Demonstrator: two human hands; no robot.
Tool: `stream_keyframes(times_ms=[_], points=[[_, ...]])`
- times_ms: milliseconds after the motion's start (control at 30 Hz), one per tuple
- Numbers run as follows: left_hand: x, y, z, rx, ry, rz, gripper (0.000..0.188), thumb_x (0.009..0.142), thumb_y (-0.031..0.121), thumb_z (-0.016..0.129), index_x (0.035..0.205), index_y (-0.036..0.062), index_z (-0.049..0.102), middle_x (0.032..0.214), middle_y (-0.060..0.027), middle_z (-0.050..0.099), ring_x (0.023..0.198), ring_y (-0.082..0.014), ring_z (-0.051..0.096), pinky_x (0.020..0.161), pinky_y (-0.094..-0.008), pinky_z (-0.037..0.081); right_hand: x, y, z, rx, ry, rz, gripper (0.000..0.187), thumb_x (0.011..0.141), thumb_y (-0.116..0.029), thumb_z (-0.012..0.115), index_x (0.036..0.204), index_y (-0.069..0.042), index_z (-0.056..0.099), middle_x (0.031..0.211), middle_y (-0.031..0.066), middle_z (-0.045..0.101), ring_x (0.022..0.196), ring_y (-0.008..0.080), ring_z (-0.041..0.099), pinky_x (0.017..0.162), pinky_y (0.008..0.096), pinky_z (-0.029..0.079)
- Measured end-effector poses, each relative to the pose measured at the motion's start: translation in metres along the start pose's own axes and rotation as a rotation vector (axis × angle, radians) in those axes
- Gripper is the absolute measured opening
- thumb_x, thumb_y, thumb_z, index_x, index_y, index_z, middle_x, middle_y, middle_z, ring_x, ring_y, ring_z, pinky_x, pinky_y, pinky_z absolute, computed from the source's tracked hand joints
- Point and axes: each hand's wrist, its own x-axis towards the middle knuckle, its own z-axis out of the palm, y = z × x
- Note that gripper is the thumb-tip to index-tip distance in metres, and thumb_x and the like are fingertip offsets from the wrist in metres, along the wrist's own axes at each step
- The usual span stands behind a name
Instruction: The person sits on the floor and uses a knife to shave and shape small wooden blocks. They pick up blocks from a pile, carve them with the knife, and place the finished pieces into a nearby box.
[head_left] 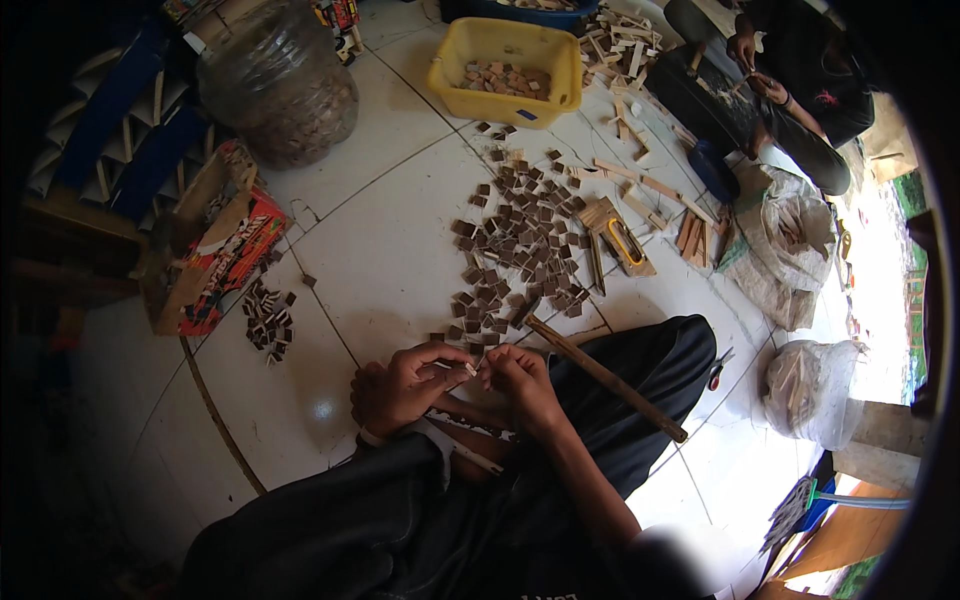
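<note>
My left hand is closed, pinching a small pale wooden piece at its fingertips. Close beside it, my right hand has its thumb and fingers pressed together; whatever sits between them is too small to make out. Both hands are over my crossed legs. A speckled pale strip lies beneath them, partly hidden by my left hand. Just beyond my fingers, many small dark brown square pieces are scattered over the tiled floor. A hammer rests with its wooden handle across my right leg and its head toward these squares.
At left are a small pile of pieces, a red cardboard box and a filled plastic bag. A yellow basin stands far ahead. Wood strips, sacks, scissors and another person are at right.
</note>
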Motion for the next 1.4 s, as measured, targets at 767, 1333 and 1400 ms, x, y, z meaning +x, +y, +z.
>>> stream_keyframes(times_ms=[767,1333,1400], points=[[-0.006,0.020,0.007,0.432,0.316,0.215,0.019,0.094,0.010,0.078,0.111,0.0038,0.073,0.104,-0.0058,0.076,0.063,-0.0045,0.061,0.059,-0.0232,0.048,-0.003,0.006,0.007,0.010,-0.089,0.107,0.024,0.105,-0.020,0.059,0.098,0.000,0.071,0.081,0.0045,0.068,0.077,0.0120,0.062,0.075,0.0263,0.050],[-0.032,0.025,-0.166,0.300,1.212,0.611,0.016,0.098,0.009,0.075,0.112,0.0004,0.073,0.107,-0.0063,0.075,0.098,-0.0136,0.070,0.088,-0.0293,0.056,-0.014,0.022,0.013,-0.560,-0.272,0.097,0.042,0.112,-0.037,0.056,0.109,0.001,0.073,0.091,0.0045,0.072,0.085,0.0121,0.065,0.079,0.0287,0.052],[-0.058,0.060,-0.227,0.412,1.378,0.724,0.023,0.098,0.012,0.076,0.117,-0.0009,0.072,0.112,-0.0087,0.075,0.102,-0.0165,0.070,0.092,-0.0307,0.056,-0.014,0.025,0.012,-0.627,-0.270,0.106,0.034,0.109,-0.031,0.062,0.113,0.000,0.073,0.090,0.0064,0.074,0.086,0.0132,0.067,0.080,0.0301,0.053]])
